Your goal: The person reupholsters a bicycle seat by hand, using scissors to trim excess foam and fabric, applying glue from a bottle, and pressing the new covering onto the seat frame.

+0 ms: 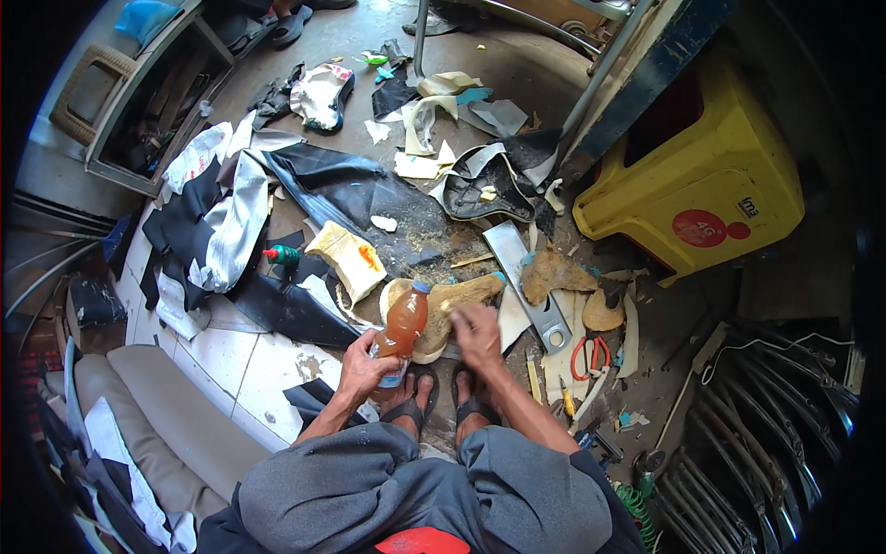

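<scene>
My left hand (365,367) is wrapped round a clear plastic bottle (403,323) with a blue cap and orange-brown liquid inside. The bottle tilts slightly to the right, above a tan piece of foam padding (473,292) on the floor. Over the near edge of that padding, my right hand (477,338) has its fingers curled together; whatever they pinch, if anything, is too small to make out. Left of the bottle lies a cream foam block (347,258) with an orange stain. A flat metal bar (517,268) with a hole rests to the right of the padding.
Black and grey sheet scraps (341,185) cover the floor ahead, with a green bottle (281,254) among them. Red-handled scissors (591,358) lie at right, below a yellow plastic stool (701,185). Metal frames (748,443) are stacked lower right; a padded seat (185,415) stands left.
</scene>
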Demonstrator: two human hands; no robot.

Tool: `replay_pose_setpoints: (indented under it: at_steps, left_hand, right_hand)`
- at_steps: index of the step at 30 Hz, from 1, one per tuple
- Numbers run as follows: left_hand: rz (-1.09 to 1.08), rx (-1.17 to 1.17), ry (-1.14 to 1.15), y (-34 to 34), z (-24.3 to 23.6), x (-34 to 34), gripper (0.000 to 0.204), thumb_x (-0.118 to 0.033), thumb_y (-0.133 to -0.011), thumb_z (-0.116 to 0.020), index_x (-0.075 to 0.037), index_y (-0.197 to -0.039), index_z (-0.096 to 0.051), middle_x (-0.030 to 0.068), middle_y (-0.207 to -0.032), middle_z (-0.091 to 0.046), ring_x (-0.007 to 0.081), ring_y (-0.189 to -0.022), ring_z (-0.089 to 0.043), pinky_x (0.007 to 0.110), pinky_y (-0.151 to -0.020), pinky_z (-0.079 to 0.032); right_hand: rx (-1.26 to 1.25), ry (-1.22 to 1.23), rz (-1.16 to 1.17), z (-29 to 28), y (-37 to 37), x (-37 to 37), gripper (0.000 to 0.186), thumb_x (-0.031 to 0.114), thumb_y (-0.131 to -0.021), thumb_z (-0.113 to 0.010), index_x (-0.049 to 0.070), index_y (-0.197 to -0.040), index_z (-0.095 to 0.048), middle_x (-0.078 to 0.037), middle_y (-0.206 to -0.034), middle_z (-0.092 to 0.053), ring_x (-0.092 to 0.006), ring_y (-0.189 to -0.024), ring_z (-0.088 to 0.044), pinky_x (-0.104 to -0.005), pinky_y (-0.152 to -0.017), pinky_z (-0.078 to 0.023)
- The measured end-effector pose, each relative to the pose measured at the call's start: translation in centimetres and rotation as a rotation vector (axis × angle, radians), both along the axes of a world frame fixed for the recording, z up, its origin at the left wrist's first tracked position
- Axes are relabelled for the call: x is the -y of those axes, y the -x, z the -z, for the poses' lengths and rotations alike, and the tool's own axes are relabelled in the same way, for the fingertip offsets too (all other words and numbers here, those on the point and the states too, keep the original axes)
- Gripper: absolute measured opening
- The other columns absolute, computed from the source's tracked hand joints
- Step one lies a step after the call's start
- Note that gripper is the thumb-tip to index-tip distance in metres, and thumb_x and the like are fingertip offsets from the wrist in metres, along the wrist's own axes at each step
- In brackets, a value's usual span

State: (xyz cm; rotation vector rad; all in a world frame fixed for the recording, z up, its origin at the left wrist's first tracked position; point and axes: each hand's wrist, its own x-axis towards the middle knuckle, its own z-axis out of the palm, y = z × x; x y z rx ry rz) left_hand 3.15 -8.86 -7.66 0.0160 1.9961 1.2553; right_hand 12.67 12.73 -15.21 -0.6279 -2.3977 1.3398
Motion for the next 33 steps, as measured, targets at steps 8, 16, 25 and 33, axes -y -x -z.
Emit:
replay_pose_setpoints:
  at_steps: [8,16,25,33]
  left_hand:
    - [-0.025,-0.028,0.021,-0.3,0.0,-0.2,0.040,-0.018,-0.068,-0.082,-0.003,-0.103,-0.068,0.0079,-0.092,-0.071,0.0170,-0.084,-0.065,0.034,-0.079,-0.052]
    - [-0.081,0.039,-0.045,-0.5,0.8,-0.1,0.037,-0.016,-0.070,-0.082,-0.003,-0.101,-0.067,0.0070,-0.091,-0.070,0.0151,-0.082,-0.064,0.033,-0.077,-0.052]
    - [-0.128,0.091,-0.127,-0.6,1.2,0.0,0.040,-0.015,-0.071,-0.081,-0.003,-0.106,-0.066,0.0070,-0.095,-0.070,0.0150,-0.084,-0.064,0.033,-0.078,-0.052]
    - [-0.148,0.131,-0.170,-0.8,1.3,-0.4,0.041,-0.011,-0.072,-0.080,-0.002,-0.110,-0.065,0.0075,-0.097,-0.071,0.0150,-0.085,-0.065,0.032,-0.079,-0.053]
  right_hand:
    - [-0.001,-0.019,0.110,-2.1,-0.7,0.6,0.021,0.015,-0.094,-0.067,0.007,-0.110,-0.076,-0.012,-0.094,-0.069,-0.0302,-0.091,-0.059,-0.0395,-0.083,-0.047]
    - [-0.095,-0.028,-0.204,-1.4,-2.5,2.4,0.017,0.012,-0.089,-0.070,0.006,-0.104,-0.075,-0.010,-0.095,-0.071,-0.0291,-0.089,-0.058,-0.0410,-0.084,-0.047]
    - [-0.103,-0.009,-0.262,-1.2,-3.8,3.2,0.018,0.012,-0.089,-0.072,0.005,-0.106,-0.076,-0.011,-0.096,-0.071,-0.0282,-0.091,-0.062,-0.0380,-0.084,-0.049]
    - [0.039,0.022,0.147,-3.2,-0.8,-0.5,0.021,0.016,-0.093,-0.067,0.005,-0.109,-0.076,-0.011,-0.097,-0.072,-0.0281,-0.090,-0.062,-0.0375,-0.083,-0.048]
